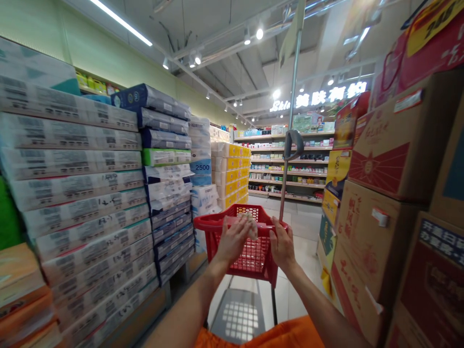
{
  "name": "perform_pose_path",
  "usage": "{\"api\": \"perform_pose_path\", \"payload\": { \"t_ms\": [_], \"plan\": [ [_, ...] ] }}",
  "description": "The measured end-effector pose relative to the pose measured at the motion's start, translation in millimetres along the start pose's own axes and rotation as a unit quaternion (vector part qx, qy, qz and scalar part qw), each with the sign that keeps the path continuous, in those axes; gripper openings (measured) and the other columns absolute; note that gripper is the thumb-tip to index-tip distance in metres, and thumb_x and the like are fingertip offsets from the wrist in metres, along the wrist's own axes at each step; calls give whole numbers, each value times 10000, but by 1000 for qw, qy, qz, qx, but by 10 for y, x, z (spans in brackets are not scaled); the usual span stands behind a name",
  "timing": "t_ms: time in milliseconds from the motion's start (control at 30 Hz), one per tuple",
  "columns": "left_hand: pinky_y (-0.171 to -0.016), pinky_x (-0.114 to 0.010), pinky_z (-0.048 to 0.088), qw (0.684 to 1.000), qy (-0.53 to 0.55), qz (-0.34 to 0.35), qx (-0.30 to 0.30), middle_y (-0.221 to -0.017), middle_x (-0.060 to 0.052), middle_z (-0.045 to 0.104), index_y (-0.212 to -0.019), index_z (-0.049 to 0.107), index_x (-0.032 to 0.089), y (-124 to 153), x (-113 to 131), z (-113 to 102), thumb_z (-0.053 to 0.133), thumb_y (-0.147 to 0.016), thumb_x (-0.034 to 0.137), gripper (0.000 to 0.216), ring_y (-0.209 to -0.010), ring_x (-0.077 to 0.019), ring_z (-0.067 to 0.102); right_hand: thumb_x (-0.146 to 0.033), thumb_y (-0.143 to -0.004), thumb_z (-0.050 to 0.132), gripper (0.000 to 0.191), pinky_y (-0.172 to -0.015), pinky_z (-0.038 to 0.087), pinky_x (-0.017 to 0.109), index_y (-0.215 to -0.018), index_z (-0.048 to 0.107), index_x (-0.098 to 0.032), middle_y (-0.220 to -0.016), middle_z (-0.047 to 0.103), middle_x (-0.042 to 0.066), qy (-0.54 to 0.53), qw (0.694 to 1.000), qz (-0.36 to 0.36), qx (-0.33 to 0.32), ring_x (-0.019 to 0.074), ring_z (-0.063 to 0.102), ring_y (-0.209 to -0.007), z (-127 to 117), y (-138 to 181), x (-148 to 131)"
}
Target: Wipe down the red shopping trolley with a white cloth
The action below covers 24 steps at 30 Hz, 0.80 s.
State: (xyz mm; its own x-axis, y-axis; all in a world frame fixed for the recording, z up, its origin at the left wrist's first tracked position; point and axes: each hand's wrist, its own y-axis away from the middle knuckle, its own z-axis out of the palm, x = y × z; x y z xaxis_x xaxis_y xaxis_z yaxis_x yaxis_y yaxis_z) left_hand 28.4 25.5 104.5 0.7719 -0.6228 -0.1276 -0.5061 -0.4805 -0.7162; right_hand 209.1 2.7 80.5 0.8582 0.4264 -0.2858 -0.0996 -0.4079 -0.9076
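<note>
A red plastic shopping basket [232, 223] stands in front of me on a wheeled frame in a shop aisle. A long metal handle [284, 186] with a dark grip rises from its right side. My left hand [232, 240] lies on the near rim with a pale crumpled cloth [251, 225] under its fingers. My right hand [282, 245] rests on the near rim by the base of the handle, fingers curled over the edge. The basket looks empty through its mesh.
Stacked packs of tissue paper [83, 203] line the left side. Brown and red cardboard boxes [391, 193] are piled on the right. Yellow packs [232, 171] and stocked shelves [290, 164] stand ahead across a tiled floor [304, 227].
</note>
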Motion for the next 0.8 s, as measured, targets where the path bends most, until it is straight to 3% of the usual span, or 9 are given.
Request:
{"api": "perform_pose_path", "payload": {
  "t_ms": [133, 300, 367, 600, 800],
  "plan": [
    [-1041, -550, 12, 994, -34, -99, 16, -1284, -70, 464, -1186, 475, 245, 187, -347, -137, 362, -810, 160, 402, -1206, -219, 387, -262, -868, 300, 408, -952, 244, 453, -1237, 421, -135, -1105, 591, 111, 25, 1000, 2, -18, 206, 525, -1014, -8, -70, -42],
    [-1045, -538, 3, 1000, -6, 4, 2, -1316, -44, 427, -1212, 440, 266, 10, -22, -48, 374, -824, 195, 399, -1258, -207, 303, -281, -871, 308, 376, -987, 178, 474, -1172, 487, -143, -1046, 622, 97, 27, 998, 14, -63, 200, 563, -950, 102, -149, -182],
    [-1047, -536, 7, 1000, -2, 19, -2, -1318, -35, 426, -1218, 430, 273, -33, 5, -20, 374, -827, 195, 402, -1256, -199, 307, -277, -872, 308, 361, -991, 175, 470, -1151, 502, -157, -1054, 620, 91, 22, 997, 11, -72, 197, 561, -958, 135, -139, -173],
    [-1021, -579, 72, 984, -73, -163, 11, -1279, -79, 467, -1174, 489, 237, 264, -654, -162, 347, -819, 166, 389, -1166, -232, 433, -252, -844, 351, 324, -971, 209, 453, -1108, 518, -169, -1086, 603, 80, -12, 999, -16, -46, 201, 537, -996, 144, -69, -67],
    [-1048, -530, 79, 998, -28, -57, 11, -1299, -34, 445, -1197, 459, 284, 60, -257, -21, 381, -814, 167, 407, -1215, -197, 376, -201, -818, 353, 335, -933, 243, 425, -1123, 492, -191, -1067, 604, 61, -41, 997, -37, -51, 193, 534, -980, 81, -43, -85]
  ]
}}
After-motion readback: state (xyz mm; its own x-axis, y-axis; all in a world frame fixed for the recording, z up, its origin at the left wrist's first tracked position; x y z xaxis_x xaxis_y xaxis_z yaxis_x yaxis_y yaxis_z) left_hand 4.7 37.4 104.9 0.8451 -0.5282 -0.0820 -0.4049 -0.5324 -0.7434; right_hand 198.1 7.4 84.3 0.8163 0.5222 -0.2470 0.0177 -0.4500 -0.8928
